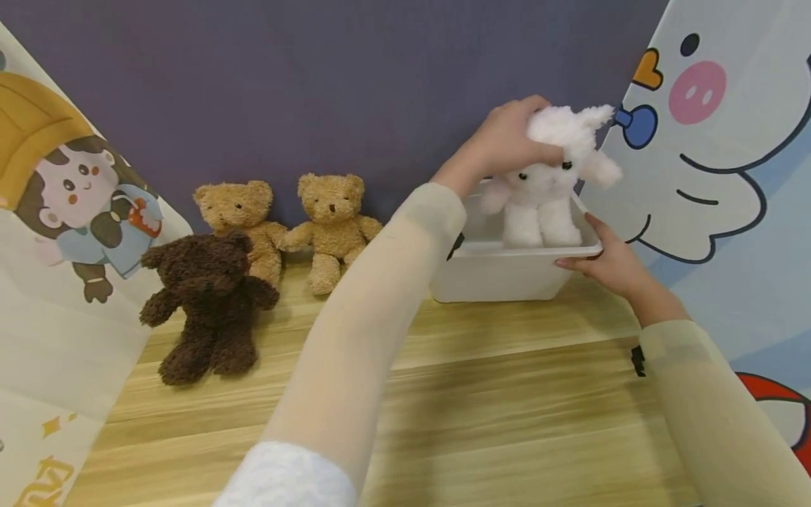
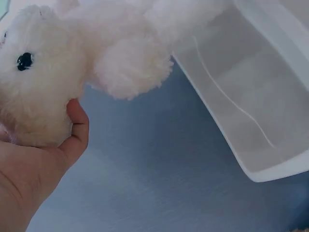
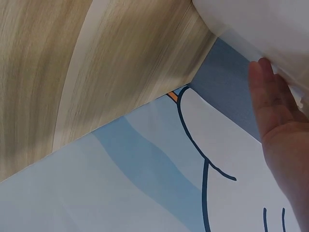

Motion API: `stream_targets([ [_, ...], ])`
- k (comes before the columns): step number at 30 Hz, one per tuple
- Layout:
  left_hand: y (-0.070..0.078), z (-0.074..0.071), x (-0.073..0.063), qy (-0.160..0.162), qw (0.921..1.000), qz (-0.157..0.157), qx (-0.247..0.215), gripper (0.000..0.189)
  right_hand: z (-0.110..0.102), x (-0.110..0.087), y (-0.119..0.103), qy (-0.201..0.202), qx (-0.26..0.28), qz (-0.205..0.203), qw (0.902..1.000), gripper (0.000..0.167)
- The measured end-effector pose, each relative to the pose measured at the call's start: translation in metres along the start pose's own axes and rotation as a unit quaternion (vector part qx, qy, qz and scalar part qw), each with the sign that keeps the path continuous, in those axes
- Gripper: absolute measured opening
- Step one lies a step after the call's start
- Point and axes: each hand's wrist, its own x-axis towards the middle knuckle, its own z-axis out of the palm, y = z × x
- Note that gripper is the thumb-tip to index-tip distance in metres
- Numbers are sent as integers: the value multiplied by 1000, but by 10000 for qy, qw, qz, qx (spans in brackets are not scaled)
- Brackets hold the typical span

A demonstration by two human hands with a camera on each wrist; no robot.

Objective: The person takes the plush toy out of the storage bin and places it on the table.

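Note:
My left hand point(image 1: 507, 141) grips a fluffy white plush animal point(image 1: 554, 186) by its head, fingers behind and thumb across the front. The toy is upright over the opening of a white plastic bin point(image 1: 500, 274), its feet level with the front rim; whether they touch the bin I cannot tell. In the left wrist view, the toy's furry head point(image 2: 43, 87) lies against my curled thumb. My right hand point(image 1: 617, 260) touches the bin's right front corner. Seen from the right wrist, its straight fingers point(image 3: 270, 94) lie along the bin's outer wall.
Two tan teddy bears point(image 1: 332, 218) sit against the dark back wall point(image 1: 317, 91), left of the bin. A dark brown bear point(image 1: 212, 303) is in front of them. Printed panels point(image 1: 703, 176) border the wooden tabletop point(image 1: 507, 422) on both sides.

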Motion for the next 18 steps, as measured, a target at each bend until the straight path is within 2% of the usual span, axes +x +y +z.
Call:
stream_targets([
  [6, -7, 5, -25, 647, 9967, 101, -490, 85, 2, 5, 3, 5, 69, -167, 9998, 124],
  [8, -11, 11, -34, 1026, 9917, 118, -770, 86, 4, 7, 4, 12, 68, -208, 9998, 122],
  [10, -16, 19, -44, 1506, 9825, 131, -1087, 84, 5, 9, 5, -4, 17, -185, 9998, 123],
  [12, -19, 27, -54, 2010, 9688, 186, -1435, 83, 6, 9, 6, -20, 25, -161, 9999, 124],
  [14, -21, 36, -66, 2521, 9503, 332, -1799, 83, 7, 9, 6, -47, 35, -110, 9999, 126],
  [16, -20, 45, -78, 3014, 9301, 614, -2008, 82, 8, 8, 5, -56, 27, -24, 10000, 128],
  [18, -18, 55, -90, 3464, 9074, 1033, -2146, 81, 8, 7, 5, -48, -8, 48, 10000, 129],
])
